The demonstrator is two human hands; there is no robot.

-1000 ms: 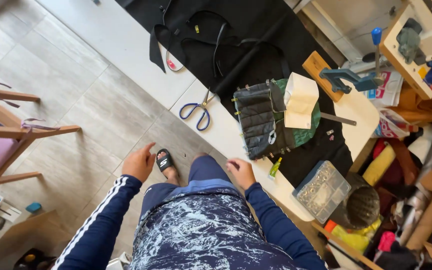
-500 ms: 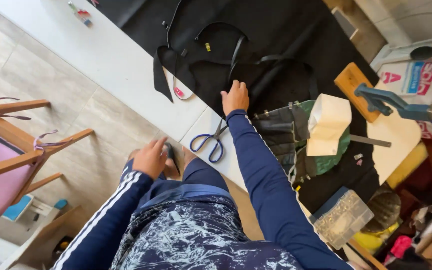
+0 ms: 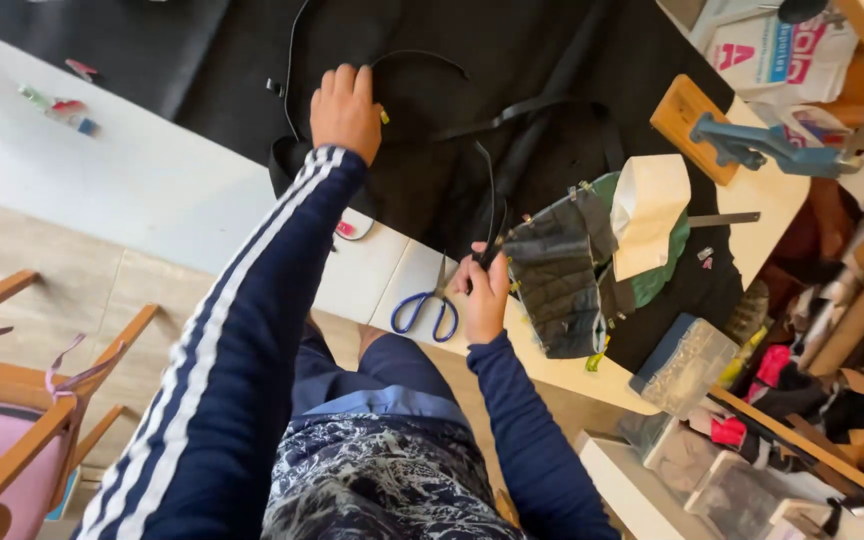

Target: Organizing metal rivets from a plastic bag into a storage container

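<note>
On the white table [image 3: 152, 190], left hand [image 3: 345, 108] fingers press black fabric [image 3: 432, 150]; right hand [image 3: 482, 290] pinches a strap [image 3: 493, 215].

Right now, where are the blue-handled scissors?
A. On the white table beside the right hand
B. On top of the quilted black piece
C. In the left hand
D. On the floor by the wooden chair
A: the blue-handled scissors lie on the white table, just beside the right hand, which grips a black strap.

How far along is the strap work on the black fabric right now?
Laid out: black fabric spread on the table. In hand: left hand presses the fabric; right hand grips a black strap. Left: scissors lie unused beside the right hand.
</note>
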